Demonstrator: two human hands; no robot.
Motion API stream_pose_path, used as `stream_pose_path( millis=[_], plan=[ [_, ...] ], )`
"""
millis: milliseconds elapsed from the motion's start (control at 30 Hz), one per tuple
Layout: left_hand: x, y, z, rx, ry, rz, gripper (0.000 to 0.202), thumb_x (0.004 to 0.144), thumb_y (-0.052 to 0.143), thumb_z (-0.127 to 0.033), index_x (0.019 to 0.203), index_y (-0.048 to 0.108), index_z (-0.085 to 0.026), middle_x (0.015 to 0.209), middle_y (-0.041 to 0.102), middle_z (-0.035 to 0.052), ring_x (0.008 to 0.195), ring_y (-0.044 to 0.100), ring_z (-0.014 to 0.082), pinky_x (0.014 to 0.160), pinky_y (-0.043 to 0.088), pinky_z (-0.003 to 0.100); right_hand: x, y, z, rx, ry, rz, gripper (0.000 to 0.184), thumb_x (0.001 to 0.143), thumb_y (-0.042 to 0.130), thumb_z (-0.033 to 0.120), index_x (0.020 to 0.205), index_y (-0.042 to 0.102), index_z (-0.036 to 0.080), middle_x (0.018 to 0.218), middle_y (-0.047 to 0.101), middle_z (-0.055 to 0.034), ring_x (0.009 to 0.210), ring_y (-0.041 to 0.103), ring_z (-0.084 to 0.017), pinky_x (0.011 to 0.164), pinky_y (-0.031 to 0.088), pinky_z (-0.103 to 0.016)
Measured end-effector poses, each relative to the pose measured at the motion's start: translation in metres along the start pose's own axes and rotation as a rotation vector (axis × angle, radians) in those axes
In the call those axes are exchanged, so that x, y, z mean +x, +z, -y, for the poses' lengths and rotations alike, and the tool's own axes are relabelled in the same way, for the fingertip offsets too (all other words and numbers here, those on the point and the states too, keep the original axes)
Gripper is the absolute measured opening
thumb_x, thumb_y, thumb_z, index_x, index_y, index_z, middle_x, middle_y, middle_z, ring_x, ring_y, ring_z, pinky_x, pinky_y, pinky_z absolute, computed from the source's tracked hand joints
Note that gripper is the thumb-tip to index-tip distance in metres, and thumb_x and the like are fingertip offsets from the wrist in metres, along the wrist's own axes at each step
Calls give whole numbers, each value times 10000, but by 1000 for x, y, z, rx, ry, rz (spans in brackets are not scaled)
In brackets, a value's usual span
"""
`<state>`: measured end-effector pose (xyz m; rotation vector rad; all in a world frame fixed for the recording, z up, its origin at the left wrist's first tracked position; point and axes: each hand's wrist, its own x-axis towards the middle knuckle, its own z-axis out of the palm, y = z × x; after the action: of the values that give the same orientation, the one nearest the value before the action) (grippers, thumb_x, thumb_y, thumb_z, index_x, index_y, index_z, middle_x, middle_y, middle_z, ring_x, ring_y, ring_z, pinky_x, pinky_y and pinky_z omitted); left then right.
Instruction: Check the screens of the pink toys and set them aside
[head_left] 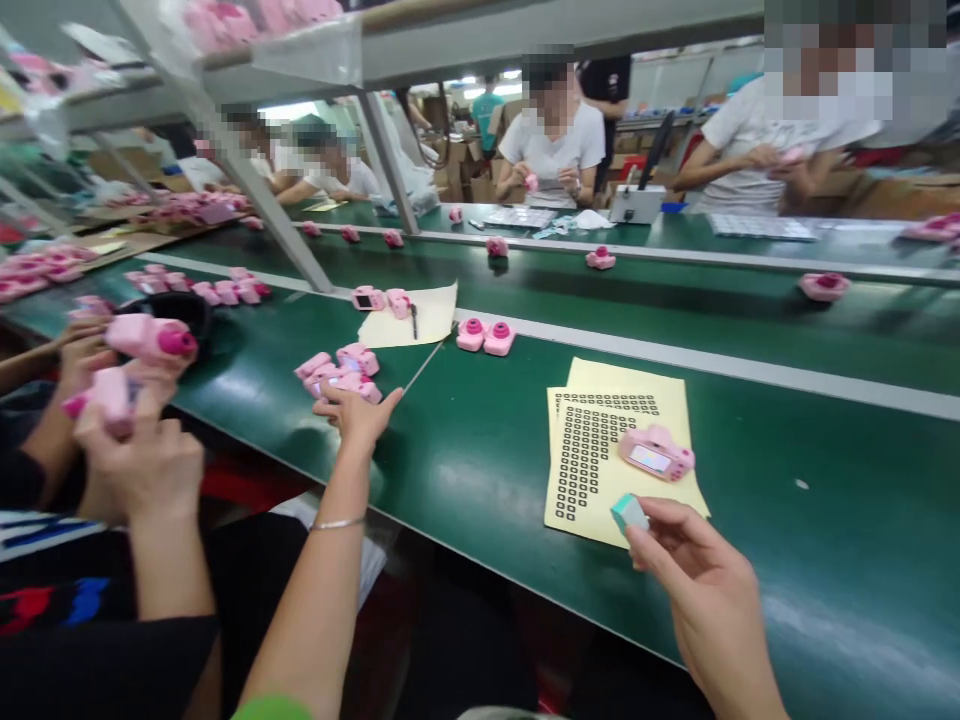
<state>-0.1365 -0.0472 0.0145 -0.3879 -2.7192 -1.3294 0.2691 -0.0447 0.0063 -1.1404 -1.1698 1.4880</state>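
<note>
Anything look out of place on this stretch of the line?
A small white fleck sits on the green conveyor belt, right of the yellow sticker sheet. It looks like stray debris, though too small to identify.

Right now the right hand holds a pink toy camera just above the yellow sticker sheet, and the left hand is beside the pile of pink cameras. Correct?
Not quite. The head view shows the right hand holding a small teal block, not a pink toy camera. That camera lies on the yellow sticker sheet. The left hand is beside the pile of pink cameras, as you said.
</note>
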Motion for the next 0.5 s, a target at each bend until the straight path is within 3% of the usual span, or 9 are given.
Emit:
stream_pose_path(
  millis=[67,100,167,233,267,300,367,433,500],
  plan=[
    [-45,11,-19,-14,146,39,908,605,832,-313,1316,308,-104,1314,324,167,1349,313,349,1134,309,560,3,-6,3,9,-22,-36,394,646,827,355,962,704,155,844,629,-55,688,571,-121,570,501,-222],
    [-75,17,-29,-32,280,127,843,649,797,-329,1333,341,-145,1351,298,157,1358,292,341,1144,289,574,5,-10,4,17,-41,-63,393,651,826,352,964,699,152,824,620,-50,678,562,-117,564,491,-221],
    [-141,29,-49,-181,520,453,767,687,761,-377,1332,390,-191,1353,311,131,1333,323,288,1168,298,517,8,-19,7,44,-89,-130,388,667,820,345,974,686,150,785,600,-37,659,543,-108,560,475,-222],
    [-205,43,-68,-351,616,812,868,654,786,-420,1380,352,-225,1379,282,128,1331,331,269,1189,288,482,12,-28,10,75,-135,-200,376,690,811,338,986,670,154,758,587,-24,649,528,-98,569,465,-219],
    [-233,51,-78,-391,632,916,933,635,801,-431,1409,317,-239,1392,264,133,1353,301,279,1200,264,487,13,-32,12,89,-153,-230,372,698,808,334,991,665,154,745,582,-19,647,524,-93,575,461,-217],
    [-256,60,-88,-396,649,976,960,638,799,-433,1428,287,-250,1419,231,139,1386,246,296,1206,238,498,14,-36,14,101,-166,-260,371,702,808,331,994,663,153,742,581,-17,648,524,-90,580,457,-213],
    [-289,79,-104,-343,639,979,1025,582,836,-428,1434,289,-273,1470,121,142,1423,117,362,1204,158,560,15,-42,17,122,-179,-313,382,693,818,322,996,663,148,767,592,-22,656,530,-86,583,453,-207],
    [-302,94,-116,-296,608,981,939,589,832,-367,1393,358,-262,1456,124,148,1411,109,389,1188,140,581,15,-47,19,140,-181,-354,400,674,832,315,992,666,138,807,608,-37,662,535,-85,577,453,-206],
    [-300,99,-122,-338,530,1006,785,594,816,-282,1293,461,-230,1394,216,151,1367,221,372,1173,216,540,14,-51,20,149,-183,-379,407,667,838,313,987,666,131,827,616,-46,659,532,-84,563,449,-203]
  ],
)
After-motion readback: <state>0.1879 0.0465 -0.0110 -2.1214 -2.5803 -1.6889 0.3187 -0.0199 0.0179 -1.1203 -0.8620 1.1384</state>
